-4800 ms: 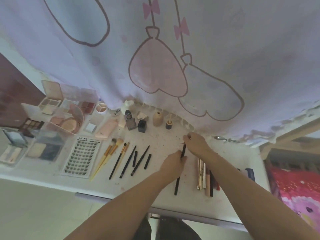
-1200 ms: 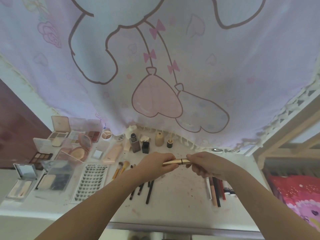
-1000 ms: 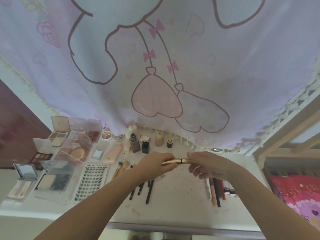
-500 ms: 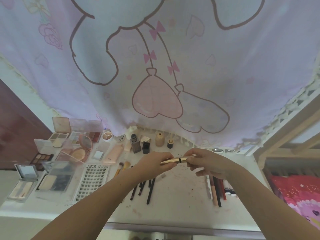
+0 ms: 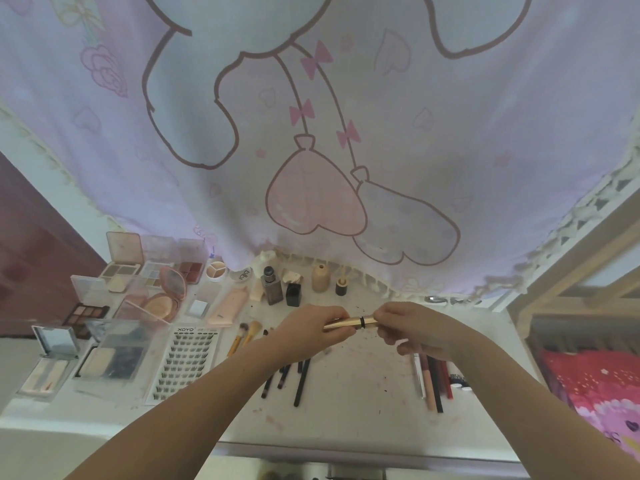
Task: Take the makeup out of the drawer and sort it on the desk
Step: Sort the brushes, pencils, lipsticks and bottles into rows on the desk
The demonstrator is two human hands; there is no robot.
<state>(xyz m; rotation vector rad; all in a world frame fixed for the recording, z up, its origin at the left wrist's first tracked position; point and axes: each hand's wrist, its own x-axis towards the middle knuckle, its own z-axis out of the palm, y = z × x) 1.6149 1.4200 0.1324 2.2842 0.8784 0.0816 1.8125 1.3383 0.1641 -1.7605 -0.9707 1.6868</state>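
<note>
A slim gold tube [image 5: 349, 322] with a black ring round its middle hangs level above the white desk [image 5: 363, 407]. My left hand [image 5: 311, 329] grips its left end and my right hand [image 5: 412, 327] pinches its right end. Below my left hand lie black pencils and brushes [image 5: 300, 379] in a row. Under my right wrist lies a bundle of lip pencils and tubes [image 5: 433, 379]. The drawer is not in view.
Open palettes and compacts [image 5: 138, 289] fill the desk's left side, with a lash card [image 5: 187, 362] and two gold-handled brushes [image 5: 244, 336]. Small bottles [image 5: 294, 285] stand along the back under a hanging cartoon curtain [image 5: 318, 133]. A wooden bed frame [image 5: 571, 278] is at right.
Earlier both hands set a black pencil on the desk. They have since lifted the gold tube and hold it by both ends; in the last second it has barely moved.
</note>
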